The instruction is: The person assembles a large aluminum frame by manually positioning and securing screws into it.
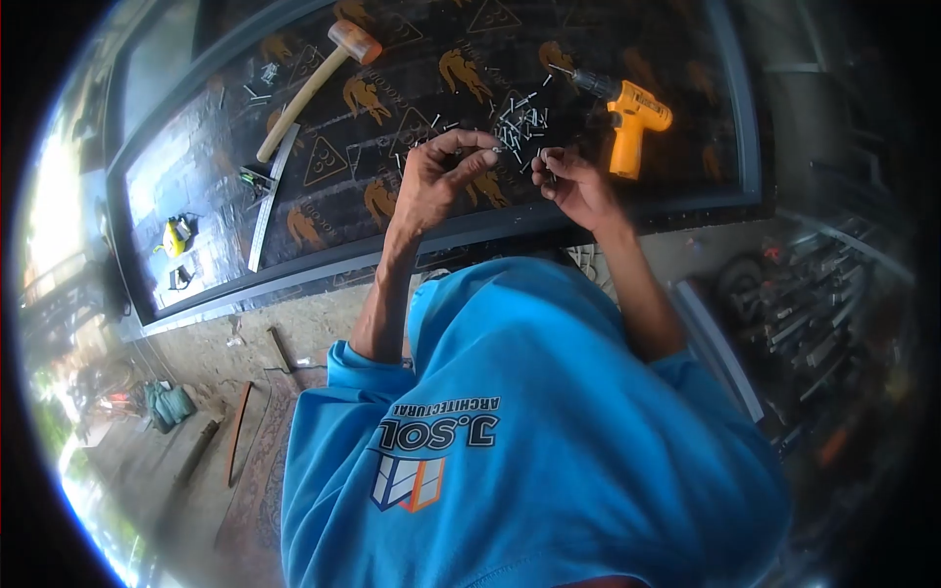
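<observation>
Over the dark printed board (343, 147), my left hand (446, 171) has its thumb and index finger pinched at a small piece, too small to make out. My right hand (576, 184) is closed beside it, fingertips together; whatever they hold is too small to tell. The two hands are a short way apart. Just beyond them lies a pile of screws (521, 122). A yellow drill (637, 122) rests to the right of the pile, its bit pointing left.
A mallet (319, 88) lies at the upper left, near a metal ruler (272, 201), a square and a yellow tape measure (176, 237). A grey metal frame (343, 261) edges the board. Metal profiles (818, 294) are stacked at the right.
</observation>
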`<state>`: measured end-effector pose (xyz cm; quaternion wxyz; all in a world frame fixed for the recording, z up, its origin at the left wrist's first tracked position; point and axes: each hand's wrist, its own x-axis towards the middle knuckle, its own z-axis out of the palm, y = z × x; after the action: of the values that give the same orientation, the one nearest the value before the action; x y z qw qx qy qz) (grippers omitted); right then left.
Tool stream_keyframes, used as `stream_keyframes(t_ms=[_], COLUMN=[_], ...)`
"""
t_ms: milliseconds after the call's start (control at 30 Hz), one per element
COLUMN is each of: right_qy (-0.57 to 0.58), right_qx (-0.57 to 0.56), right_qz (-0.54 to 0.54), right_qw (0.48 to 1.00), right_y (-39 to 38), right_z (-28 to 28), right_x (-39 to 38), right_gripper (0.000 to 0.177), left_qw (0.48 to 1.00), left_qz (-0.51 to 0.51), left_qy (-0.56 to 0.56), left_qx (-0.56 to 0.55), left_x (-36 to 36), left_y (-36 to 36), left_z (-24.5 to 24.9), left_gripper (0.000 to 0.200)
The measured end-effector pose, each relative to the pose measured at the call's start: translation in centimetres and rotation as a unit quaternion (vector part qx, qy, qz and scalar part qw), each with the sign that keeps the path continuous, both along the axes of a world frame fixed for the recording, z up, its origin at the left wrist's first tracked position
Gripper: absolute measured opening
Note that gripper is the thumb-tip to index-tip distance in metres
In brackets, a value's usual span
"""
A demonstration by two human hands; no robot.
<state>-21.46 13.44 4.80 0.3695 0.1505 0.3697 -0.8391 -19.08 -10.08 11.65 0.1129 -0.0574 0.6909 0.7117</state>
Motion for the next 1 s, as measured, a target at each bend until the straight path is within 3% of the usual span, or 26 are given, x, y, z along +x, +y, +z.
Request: stream_keyframes(t_ms=[100, 167, 333, 400, 500, 567, 667, 733, 767, 833, 867, 933, 1000], right_qy=[-0.007, 0.007, 0.054, 0.056, 0.011, 0.020, 0.040, 0.056, 0.094, 0.137, 0.158, 0.149, 0.200], right_qx=[0.009, 0.025, 0.238, 0.239, 0.149, 0.170, 0.232, 0.276, 0.303, 0.323, 0.321, 0.282, 0.327], right_qz=[-0.032, -0.045, -0.066, -0.099, -0.172, -0.172, -0.167, -0.162, -0.139, -0.091, -0.061, 0.034, 0.083], right_qw=[0.999, 0.999, 0.968, 0.964, 0.974, 0.970, 0.957, 0.946, 0.938, 0.932, 0.932, 0.947, 0.920], right_y=[-0.1, -0.1, -0.9, -1.6, -2.4, -2.6, -3.4, -4.6, -5.3, -7.9, -9.0, -10.7, -10.1], right_z=[-0.9, -1.9, -1.7, -2.0, -2.5, -2.9, -3.4, -2.9, -2.7, 0.0, 0.4, 2.5, 2.4], right_x=[1.9, 2.6, 4.4, 5.1, 5.2, 5.0, 5.1, 4.6, 4.7, 5.0, 5.2, 5.4, 4.5], right_gripper=[0.010, 0.014, 0.016, 0.016, 0.013, 0.013, 0.014, 0.014, 0.015, 0.017, 0.022, 0.032, 0.037], left_qw=[0.994, 0.992, 0.977, 0.976, 0.971, 0.966, 0.969, 0.976, 0.975, 0.966, 0.965, 0.864, 0.860], left_qz=[-0.006, -0.012, -0.089, -0.102, -0.137, -0.147, -0.075, -0.012, -0.011, -0.149, -0.148, 0.011, 0.036], left_qy=[-0.099, -0.102, -0.116, -0.099, -0.067, -0.055, -0.035, -0.196, -0.199, -0.204, -0.207, -0.421, -0.422], left_qx=[0.044, -0.067, -0.155, -0.168, -0.183, -0.203, -0.232, -0.093, -0.093, 0.062, 0.063, 0.277, 0.284], left_x=[0.5, 0.7, -0.1, -0.4, -0.7, -1.2, -0.9, -0.7, -0.2, 1.1, 1.6, 2.1, 2.2], left_y=[-0.9, -2.1, -4.2, -4.8, -5.1, -4.9, -4.6, -4.3, -4.3, -4.1, -3.4, -1.1, -1.4], left_z=[-1.8, -6.6, -9.5, -10.0, -10.4, -10.9, -12.0, -10.9, -10.3, -9.0, -9.8, -10.7, -10.5], left_gripper=[0.021, 0.025, 0.034, 0.034, 0.032, 0.030, 0.028, 0.036, 0.036, 0.044, 0.044, 0.047, 0.038])
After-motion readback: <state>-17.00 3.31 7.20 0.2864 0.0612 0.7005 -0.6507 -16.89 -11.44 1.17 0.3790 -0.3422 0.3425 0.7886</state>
